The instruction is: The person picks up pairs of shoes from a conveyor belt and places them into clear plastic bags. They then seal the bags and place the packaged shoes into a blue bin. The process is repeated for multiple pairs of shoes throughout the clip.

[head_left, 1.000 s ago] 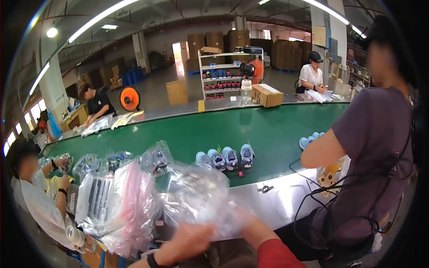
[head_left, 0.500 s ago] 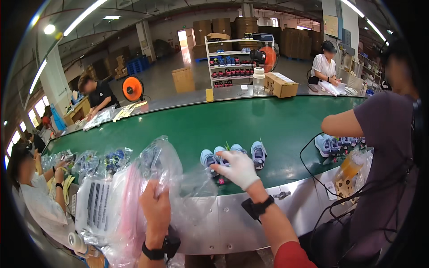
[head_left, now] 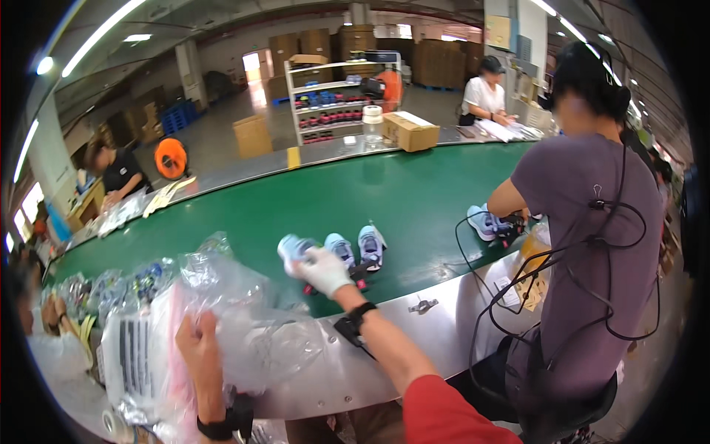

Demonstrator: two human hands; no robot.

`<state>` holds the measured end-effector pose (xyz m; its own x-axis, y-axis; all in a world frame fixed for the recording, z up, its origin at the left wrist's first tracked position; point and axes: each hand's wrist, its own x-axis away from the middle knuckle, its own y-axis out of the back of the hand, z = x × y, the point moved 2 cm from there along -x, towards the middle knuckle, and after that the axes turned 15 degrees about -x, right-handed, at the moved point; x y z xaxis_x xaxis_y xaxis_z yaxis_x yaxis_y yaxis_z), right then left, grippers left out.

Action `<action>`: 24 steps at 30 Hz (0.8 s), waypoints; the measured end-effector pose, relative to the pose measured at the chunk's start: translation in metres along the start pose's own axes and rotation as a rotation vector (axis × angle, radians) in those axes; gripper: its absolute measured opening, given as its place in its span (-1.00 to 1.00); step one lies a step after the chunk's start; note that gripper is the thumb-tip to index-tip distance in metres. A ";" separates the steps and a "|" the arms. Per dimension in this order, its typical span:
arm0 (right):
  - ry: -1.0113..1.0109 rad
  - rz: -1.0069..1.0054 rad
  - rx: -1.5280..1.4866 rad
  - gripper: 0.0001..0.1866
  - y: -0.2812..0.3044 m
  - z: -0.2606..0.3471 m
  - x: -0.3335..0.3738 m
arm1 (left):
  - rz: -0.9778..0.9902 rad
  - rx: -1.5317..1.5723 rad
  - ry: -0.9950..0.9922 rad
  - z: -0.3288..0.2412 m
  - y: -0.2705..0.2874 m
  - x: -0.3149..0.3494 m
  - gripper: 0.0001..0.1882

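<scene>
Light-blue shoes (head_left: 370, 248) sit on the green belt (head_left: 436, 192), just beyond the metal worktop (head_left: 451, 333); three show near the hands, and whether another hides behind the glove cannot be told. Two stand side by side, toes pointing away, a placing that probably leaves their heel ends easy to reach. The gloved right hand (head_left: 325, 272) has its fingers closed on the third, leftmost one, which tilts; blur hides the exact grip. The bare left hand (head_left: 200, 344) has its fingers curled tight on one clear bag (head_left: 262, 340), likely pinching the edge so the limp film does not slip away. Left of it lies a pile of plastic bags (head_left: 137, 355), too overlapped to count. Across the belt stand one cardboard box (head_left: 410, 133) and one clear jar (head_left: 372, 127).
</scene>
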<state>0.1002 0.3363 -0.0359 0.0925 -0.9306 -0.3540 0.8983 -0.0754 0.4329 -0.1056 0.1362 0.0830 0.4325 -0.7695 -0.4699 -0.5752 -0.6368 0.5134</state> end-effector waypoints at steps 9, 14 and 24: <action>0.074 0.171 -1.715 -0.54 0.141 0.111 0.124 | 0.179 0.224 0.003 -0.019 -0.018 0.005 -0.72; 0.324 0.298 0.024 -0.61 0.082 0.142 0.169 | 0.240 0.164 -0.436 -0.028 -0.027 0.021 -0.89; 0.660 0.674 0.581 -0.80 0.045 0.180 0.181 | 0.165 -0.031 -0.394 -0.083 -0.047 0.001 -0.85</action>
<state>0.0797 0.1000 0.0684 0.8528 -0.4836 -0.1972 0.2555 0.0570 0.9651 -0.0206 0.1612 0.1180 0.0347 -0.7875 -0.6154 -0.5908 -0.5128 0.6229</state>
